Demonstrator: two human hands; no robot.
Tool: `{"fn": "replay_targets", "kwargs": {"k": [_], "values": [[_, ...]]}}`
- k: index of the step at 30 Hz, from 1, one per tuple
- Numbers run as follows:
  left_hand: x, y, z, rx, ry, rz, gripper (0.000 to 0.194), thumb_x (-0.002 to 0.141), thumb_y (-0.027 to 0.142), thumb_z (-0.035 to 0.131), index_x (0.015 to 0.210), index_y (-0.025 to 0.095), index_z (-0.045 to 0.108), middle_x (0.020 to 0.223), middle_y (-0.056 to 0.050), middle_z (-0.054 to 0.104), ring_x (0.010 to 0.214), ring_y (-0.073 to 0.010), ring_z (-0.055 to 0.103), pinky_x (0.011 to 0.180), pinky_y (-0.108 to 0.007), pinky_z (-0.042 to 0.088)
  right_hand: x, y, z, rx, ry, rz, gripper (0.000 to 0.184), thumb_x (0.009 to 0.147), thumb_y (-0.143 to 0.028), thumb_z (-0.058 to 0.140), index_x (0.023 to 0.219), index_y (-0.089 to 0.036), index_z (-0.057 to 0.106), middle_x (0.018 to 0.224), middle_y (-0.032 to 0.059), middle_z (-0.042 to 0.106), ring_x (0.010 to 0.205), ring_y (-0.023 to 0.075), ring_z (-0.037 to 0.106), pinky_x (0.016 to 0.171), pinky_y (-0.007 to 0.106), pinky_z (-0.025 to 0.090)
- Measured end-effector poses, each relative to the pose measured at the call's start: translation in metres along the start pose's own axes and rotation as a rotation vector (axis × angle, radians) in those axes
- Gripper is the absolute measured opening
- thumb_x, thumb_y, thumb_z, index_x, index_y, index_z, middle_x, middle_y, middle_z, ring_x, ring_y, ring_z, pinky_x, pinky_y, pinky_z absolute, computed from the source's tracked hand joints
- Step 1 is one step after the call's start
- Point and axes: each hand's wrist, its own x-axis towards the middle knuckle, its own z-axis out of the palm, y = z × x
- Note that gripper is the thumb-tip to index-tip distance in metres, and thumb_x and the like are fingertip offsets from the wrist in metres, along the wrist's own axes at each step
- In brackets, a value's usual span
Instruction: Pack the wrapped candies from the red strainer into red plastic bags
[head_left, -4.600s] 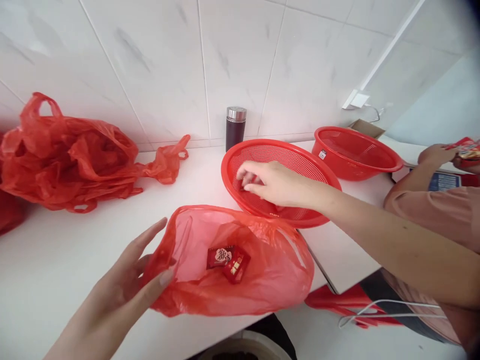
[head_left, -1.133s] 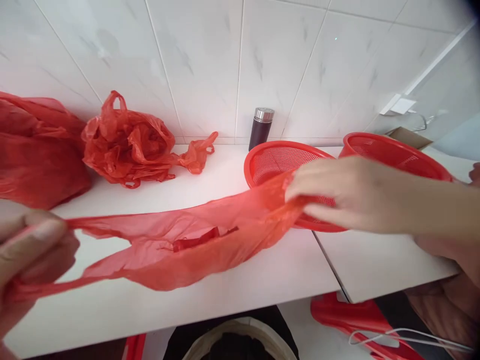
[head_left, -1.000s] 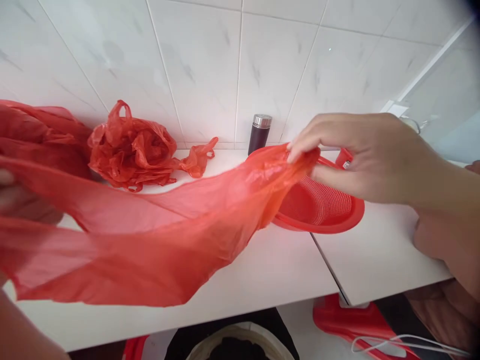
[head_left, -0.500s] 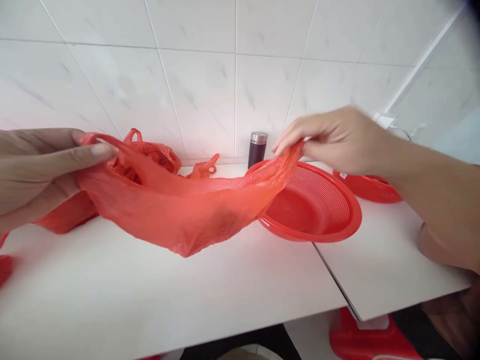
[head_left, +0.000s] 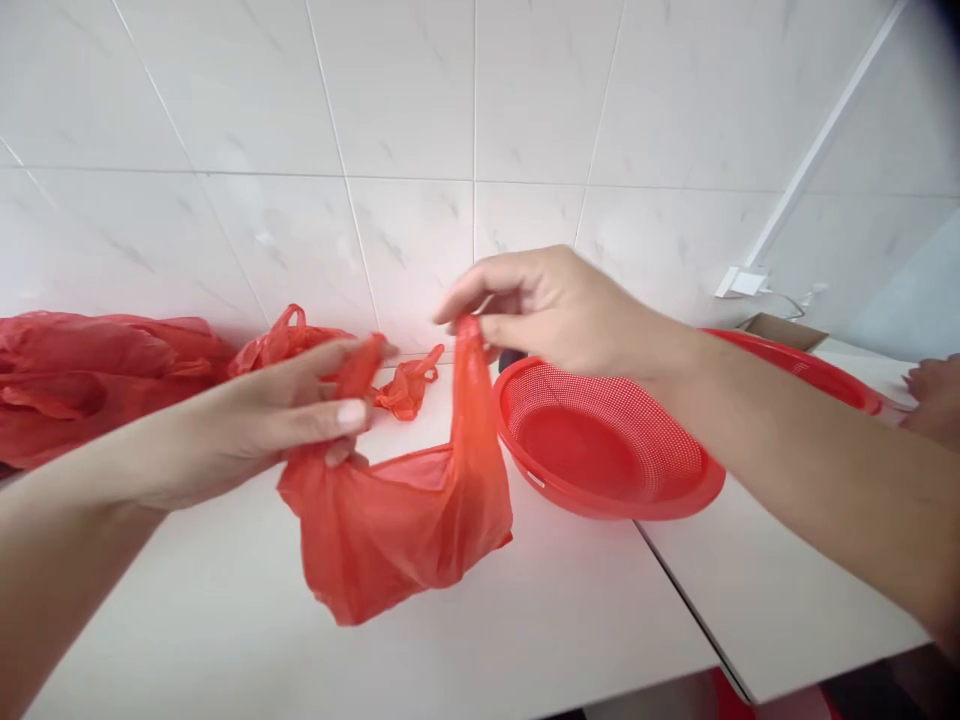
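A thin red plastic bag (head_left: 405, 530) hangs by its handles between my hands, above the white table (head_left: 570, 610). My left hand (head_left: 300, 410) is closed on the left handle, thumb toward me. Its right handle is pinched between the thumb and fingers of my right hand (head_left: 532, 310). The bag's mouth sags in the middle and its bottom hangs down in folds. Just right of the bag sits a red plastic colander (head_left: 592, 440) with a perforated wall; my right wrist passes over its far rim.
Crumpled red bags (head_left: 97, 370) are heaped at the left by the tiled wall, with a small red bag (head_left: 409, 388) near the middle. Another red basket (head_left: 795, 365) and a cardboard box (head_left: 784, 330) stand at the right. Another person's hand (head_left: 934, 390) shows at the right edge.
My hands have come closer together. The bag, earlier stretched sideways between them, now hangs upright by its handles. The view has shifted, and another person's hand now shows at the right.
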Motion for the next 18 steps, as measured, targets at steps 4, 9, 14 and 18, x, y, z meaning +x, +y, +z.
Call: {"fn": "replay_targets", "kwargs": {"k": [4, 9, 14, 18], "values": [[0.01, -0.011, 0.009, 0.28, -0.485, -0.024, 0.021, 0.076, 0.037, 0.071, 0.078, 0.018, 0.063, 0.06, 0.006, 0.049, 0.05, -0.0073, 0.047, 0.05, -0.018, 0.044, 0.023, -0.011, 0.04, 0.142, -0.07, -0.156, 0.029, 0.079, 0.003, 0.044, 0.087, -0.015, 0.065, 0.096, 0.0002, 0.068, 0.089, 0.0113, 0.064, 0.078, 0.024, 0.054], [0.015, -0.017, 0.01, 0.187, -0.381, -0.092, 0.032, 0.086, 0.051, 0.056, 0.074, 0.021, 0.057, 0.054, 0.009, 0.018, 0.046, -0.0072, 0.015, 0.042, -0.018, 0.027, 0.021, 0.014, 0.057, 0.208, 0.016, -0.087, 0.026, 0.086, -0.011, 0.053, 0.11, -0.021, 0.059, 0.104, 0.0013, 0.063, 0.087, 0.0113, 0.062, 0.073, 0.025, 0.055], [0.02, -0.028, 0.003, 0.189, -0.359, -0.118, 0.048, 0.086, 0.057, 0.051, 0.057, 0.02, 0.044, 0.052, 0.007, 0.025, 0.046, -0.0073, 0.022, 0.046, -0.021, 0.035, -0.004, 0.037, 0.065, 0.247, -0.046, 0.13, 0.013, 0.087, -0.019, 0.057, 0.1, -0.019, 0.056, 0.087, 0.0001, 0.062, 0.08, 0.0111, 0.062, 0.077, 0.031, 0.054], [0.023, -0.033, -0.004, 0.317, -0.335, 0.007, 0.04, 0.088, 0.05, 0.047, 0.069, 0.018, 0.061, 0.065, 0.0, 0.057, 0.059, -0.0114, 0.051, 0.06, -0.023, 0.046, -0.025, 0.022, 0.076, 0.3, -0.047, 0.094, 0.01, 0.087, -0.02, 0.059, 0.096, -0.021, 0.055, 0.087, -0.0013, 0.061, 0.082, 0.0107, 0.061, 0.079, 0.029, 0.052]]}}
